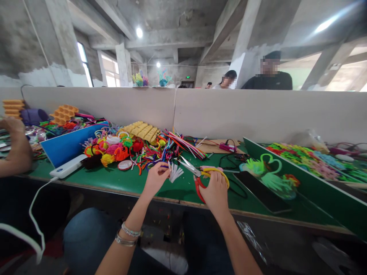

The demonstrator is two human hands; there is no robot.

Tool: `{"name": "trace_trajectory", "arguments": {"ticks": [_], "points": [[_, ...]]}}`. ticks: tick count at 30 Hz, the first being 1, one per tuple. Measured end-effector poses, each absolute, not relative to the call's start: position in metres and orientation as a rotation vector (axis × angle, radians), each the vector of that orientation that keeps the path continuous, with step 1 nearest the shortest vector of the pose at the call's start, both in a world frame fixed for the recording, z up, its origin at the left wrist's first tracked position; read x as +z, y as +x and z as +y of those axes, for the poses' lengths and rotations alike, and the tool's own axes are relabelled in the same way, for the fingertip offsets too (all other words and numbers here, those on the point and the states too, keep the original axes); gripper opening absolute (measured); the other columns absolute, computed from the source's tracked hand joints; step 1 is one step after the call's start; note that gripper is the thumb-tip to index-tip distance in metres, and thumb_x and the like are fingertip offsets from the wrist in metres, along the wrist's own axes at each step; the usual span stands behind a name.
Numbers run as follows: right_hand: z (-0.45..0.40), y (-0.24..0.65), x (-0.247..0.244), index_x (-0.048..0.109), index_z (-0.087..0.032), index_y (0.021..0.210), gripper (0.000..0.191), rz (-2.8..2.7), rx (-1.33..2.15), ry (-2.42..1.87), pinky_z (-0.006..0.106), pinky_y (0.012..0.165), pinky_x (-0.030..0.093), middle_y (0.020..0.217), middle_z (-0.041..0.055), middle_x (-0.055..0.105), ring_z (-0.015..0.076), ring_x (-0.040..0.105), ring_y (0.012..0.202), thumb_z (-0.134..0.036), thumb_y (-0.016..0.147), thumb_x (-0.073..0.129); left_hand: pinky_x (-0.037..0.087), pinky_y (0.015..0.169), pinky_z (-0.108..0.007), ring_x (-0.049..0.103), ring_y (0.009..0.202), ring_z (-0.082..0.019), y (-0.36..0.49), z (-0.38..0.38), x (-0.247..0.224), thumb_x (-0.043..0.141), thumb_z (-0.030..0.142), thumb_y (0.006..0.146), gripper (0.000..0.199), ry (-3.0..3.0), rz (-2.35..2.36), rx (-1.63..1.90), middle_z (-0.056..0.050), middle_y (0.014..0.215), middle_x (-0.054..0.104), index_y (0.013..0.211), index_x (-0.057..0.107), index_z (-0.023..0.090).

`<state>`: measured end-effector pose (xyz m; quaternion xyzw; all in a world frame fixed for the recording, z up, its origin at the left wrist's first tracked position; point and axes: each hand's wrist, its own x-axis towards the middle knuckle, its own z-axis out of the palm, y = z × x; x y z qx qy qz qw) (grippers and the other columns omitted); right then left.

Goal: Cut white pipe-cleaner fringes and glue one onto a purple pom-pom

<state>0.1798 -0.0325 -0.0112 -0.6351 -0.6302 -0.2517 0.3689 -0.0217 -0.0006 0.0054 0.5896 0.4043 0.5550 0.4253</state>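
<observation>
Strips (175, 173): a white bunch, up in the air over the green table (100, 183), pinched at one end and fanning out loosely towards the scissors.
Left hand (158, 176): closed in a fingertip grip on that bunch, thumb and fingers together, and the blades are right there beside it.
Scissors (197, 173): red and yellow handles spread, blades parted, tips close to the fan, and no clear bite on a strip that I can see.
Right hand (217, 189): wrapped around the handles, spread only as wide as they ask.
Clippings (189, 178): pale little bits on the green just past the fan, so some cutting looks done, I'd judge.
Progress at the fan: separate ends show, yet they look loose and plain, not joined to any figure; how many cuts remain, I cannot tell.
Swans (269, 173): over on the right, green, curved necks up, looking fully shaped, just beyond the phone (262, 191).
Pile (114, 149): bright fuzzy shapes crowd the left, many apparently formed, with the yellow tray (142, 131) just behind.
Pipe cleaners (189, 145): a long, straight bundle behind the scissors, apparently unworked.
Power strip (69, 167): white, near the blue board (73, 143).
Far left: a co-worker's arm (17, 149) reaches in at the neighbouring spot.
</observation>
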Motion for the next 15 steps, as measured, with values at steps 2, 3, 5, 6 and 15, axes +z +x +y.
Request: {"name": "trace_trajectory", "arguments": {"ticks": [2,3,5,6,15], "points": [[-0.032,0.177,-0.011,0.046,-0.014,0.09,0.037,-1.661,-0.576,-1.556,0.037,0.075,0.038,0.086,0.0106,0.052,0.0248,0.047,0.087,-0.044,0.069,0.051,0.048,0.054,-0.023,0.059,0.055,-0.012,-0.021,-0.002,0.006,0.057,0.025,0.066,0.018,1.568,1.061,1.396,-0.001,0.062,0.062,0.081,0.054,0.015],[-0.033,0.175,-0.011,0.046,-0.014,0.09,0.037,-1.687,-0.543,-1.525,0.037,0.075,0.038,0.087,0.0104,0.052,0.0245,0.048,0.087,-0.045,0.069,0.051,0.048,0.054,-0.023,0.06,0.056,-0.013,-0.021,-0.003,0.005,0.056,0.025,0.066,0.017,1.614,1.088,1.4,-0.001,0.063,0.063,0.081,0.055,0.015],[-0.034,0.17,-0.012,0.045,-0.015,0.089,0.037,-1.742,-0.485,-1.482,0.036,0.075,0.039,0.089,0.0104,0.052,0.0242,0.048,0.088,-0.045,0.069,0.051,0.047,0.056,-0.023,0.061,0.06,-0.014,-0.02,-0.005,0.005,0.056,0.025,0.067,0.016,1.683,1.128,1.398,-0.002,0.065,0.064,0.08,0.056,0.015],[-0.034,0.168,-0.012,0.045,-0.015,0.089,0.036,-1.766,-0.459,-1.474,0.036,0.075,0.04,0.089,0.0105,0.052,0.024,0.048,0.089,-0.045,0.07,0.05,0.048,0.057,-0.023,0.061,0.061,-0.014,-0.019,-0.005,0.004,0.055,0.025,0.067,0.016,1.704,1.138,1.394,-0.003,0.066,0.065,0.08,0.056,0.016],[-0.037,0.161,-0.014,0.045,-0.016,0.091,0.034,-1.818,-0.368,-1.592,0.033,0.07,0.042,0.089,0.0085,0.052,0.0221,0.051,0.087,-0.044,0.072,0.047,0.049,0.064,-0.026,0.062,0.066,-0.015,-0.017,-0.008,0.004,0.052,0.025,0.071,0.015,1.89,1.219,1.452,-0.004,0.073,0.066,0.079,0.061,0.017]]}}
